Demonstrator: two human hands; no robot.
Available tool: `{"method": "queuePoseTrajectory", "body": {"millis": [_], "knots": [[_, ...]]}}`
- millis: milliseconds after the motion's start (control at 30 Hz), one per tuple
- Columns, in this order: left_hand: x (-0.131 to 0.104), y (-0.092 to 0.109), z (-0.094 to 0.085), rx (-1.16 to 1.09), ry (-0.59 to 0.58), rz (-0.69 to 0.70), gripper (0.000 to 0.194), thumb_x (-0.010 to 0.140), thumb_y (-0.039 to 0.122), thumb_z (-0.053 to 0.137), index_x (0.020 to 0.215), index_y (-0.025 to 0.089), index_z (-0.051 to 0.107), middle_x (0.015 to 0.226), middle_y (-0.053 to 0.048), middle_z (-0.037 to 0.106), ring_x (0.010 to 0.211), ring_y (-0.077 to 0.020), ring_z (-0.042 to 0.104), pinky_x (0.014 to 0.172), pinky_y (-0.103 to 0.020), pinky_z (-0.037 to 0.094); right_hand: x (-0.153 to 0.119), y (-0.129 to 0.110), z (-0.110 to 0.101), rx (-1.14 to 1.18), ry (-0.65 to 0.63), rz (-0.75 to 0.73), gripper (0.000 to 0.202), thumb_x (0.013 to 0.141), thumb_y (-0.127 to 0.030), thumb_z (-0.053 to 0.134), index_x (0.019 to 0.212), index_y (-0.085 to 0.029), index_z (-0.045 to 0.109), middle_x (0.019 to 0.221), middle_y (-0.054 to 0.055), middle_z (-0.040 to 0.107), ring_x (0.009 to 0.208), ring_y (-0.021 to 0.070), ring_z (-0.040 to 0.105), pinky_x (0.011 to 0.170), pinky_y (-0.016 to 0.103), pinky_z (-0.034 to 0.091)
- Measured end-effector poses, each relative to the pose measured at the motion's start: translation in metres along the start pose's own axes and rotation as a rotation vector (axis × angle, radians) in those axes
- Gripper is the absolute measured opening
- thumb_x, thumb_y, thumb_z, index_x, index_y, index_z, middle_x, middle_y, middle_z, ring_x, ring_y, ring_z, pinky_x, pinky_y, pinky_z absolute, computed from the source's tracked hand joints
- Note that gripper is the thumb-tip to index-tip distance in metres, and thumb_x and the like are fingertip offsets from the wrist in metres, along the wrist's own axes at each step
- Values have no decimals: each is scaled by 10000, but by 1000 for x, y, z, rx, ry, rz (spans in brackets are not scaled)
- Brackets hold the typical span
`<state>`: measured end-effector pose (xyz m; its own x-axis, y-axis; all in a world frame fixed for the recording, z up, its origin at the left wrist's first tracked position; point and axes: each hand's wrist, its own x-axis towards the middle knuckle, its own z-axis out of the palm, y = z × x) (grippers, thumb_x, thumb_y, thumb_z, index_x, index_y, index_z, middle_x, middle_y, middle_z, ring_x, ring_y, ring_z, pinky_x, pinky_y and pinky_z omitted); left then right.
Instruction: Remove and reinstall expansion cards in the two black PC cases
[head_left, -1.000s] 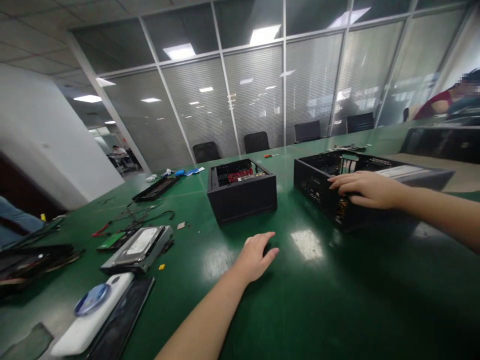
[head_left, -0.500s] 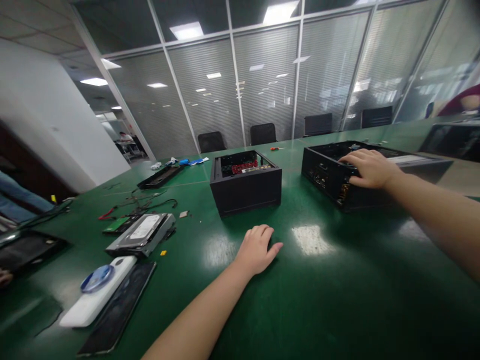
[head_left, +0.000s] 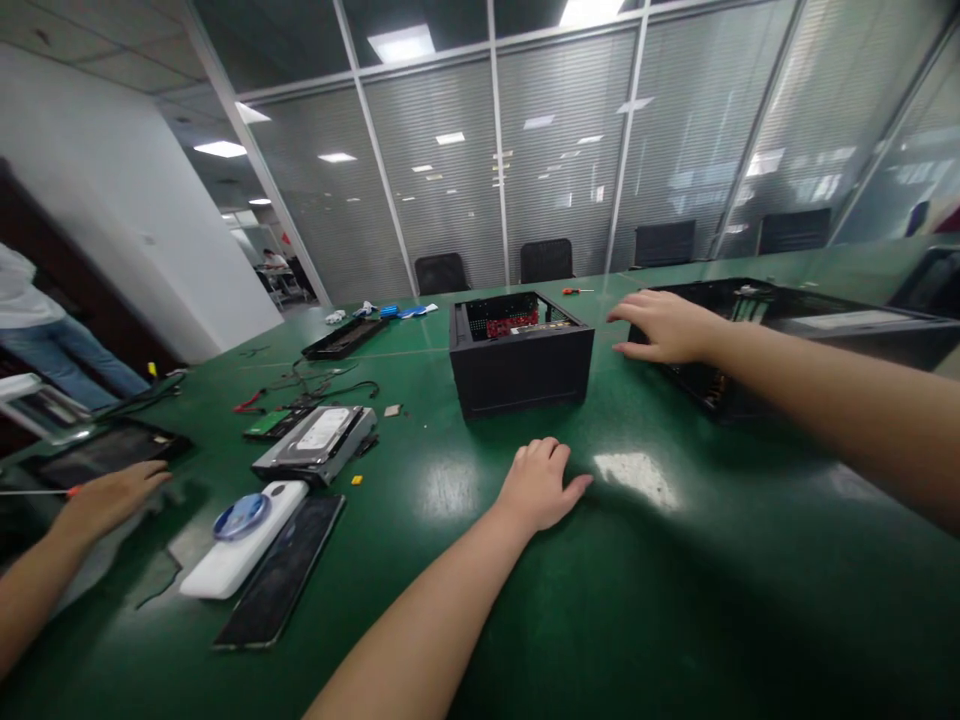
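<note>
My left hand (head_left: 541, 487) rests on the green table (head_left: 600, 620), fingers apart and holding nothing. Just beyond it stands a small black open-topped case (head_left: 523, 372) with a red board (head_left: 512, 323) inside. My right hand (head_left: 664, 326) is open at the left end of a larger black case (head_left: 780, 350), its fingers reaching past the edge toward the small case. The hand and forearm hide part of the larger case. Nothing shows in my right hand.
At left lie a metal drive (head_left: 319, 440), a white power bank (head_left: 244, 550), a dark flat panel (head_left: 285, 580), cables and a black tray (head_left: 345, 338). Another person's hand (head_left: 112, 500) is at far left. A screwdriver (head_left: 577, 291) lies behind the small case.
My right hand has moved left relative to the larger case and off its corner. The view has turned left, and another person's hand and forearm now show at the left. My left hand stays on the table.
</note>
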<state>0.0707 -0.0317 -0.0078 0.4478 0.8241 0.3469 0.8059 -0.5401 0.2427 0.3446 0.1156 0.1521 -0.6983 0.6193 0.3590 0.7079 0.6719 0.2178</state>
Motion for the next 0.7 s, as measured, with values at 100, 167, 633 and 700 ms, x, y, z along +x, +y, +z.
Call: {"method": "queuePoseTrajectory", "body": {"millis": [100, 167, 633, 700], "knots": [[0, 0, 0, 9, -8, -6, 444, 952, 562, 455, 1165, 194, 582, 1204, -108, 599, 1130, -269, 539, 972, -421, 459, 62, -42, -1, 21, -46, -87, 607, 877, -527, 587, 1304, -96, 572, 1264, 201, 589, 1158, 301, 539, 1015, 410, 386], [0, 0, 0, 15, -14, -5, 437, 954, 556, 457, 1163, 193, 582, 1175, -106, 605, 1121, -268, 541, 966, -420, 462, 94, -65, 5, 42, -55, -94, 638, 888, -553, 573, 1309, -74, 566, 1268, 212, 585, 1120, 284, 558, 993, 392, 408], [-6, 1, -8, -106, 14, 69, 386, 908, 342, 591, 1264, 199, 551, 1265, -77, 632, 1167, -249, 571, 1009, -405, 485, 119, -91, 64, 64, 104, 165, 372, 969, -436, 529, 1096, -110, 654, 1144, 164, 613, 1079, 271, 552, 958, 380, 434], [-7, 2, -21, -184, 59, 115, 414, 891, 288, 610, 1289, 205, 534, 1285, -60, 632, 1188, -214, 572, 1032, -358, 482, 112, -93, 60, 82, 103, 144, 353, 969, -421, 532, 1069, -112, 669, 1114, 154, 623, 1049, 266, 559, 947, 377, 435]]}}
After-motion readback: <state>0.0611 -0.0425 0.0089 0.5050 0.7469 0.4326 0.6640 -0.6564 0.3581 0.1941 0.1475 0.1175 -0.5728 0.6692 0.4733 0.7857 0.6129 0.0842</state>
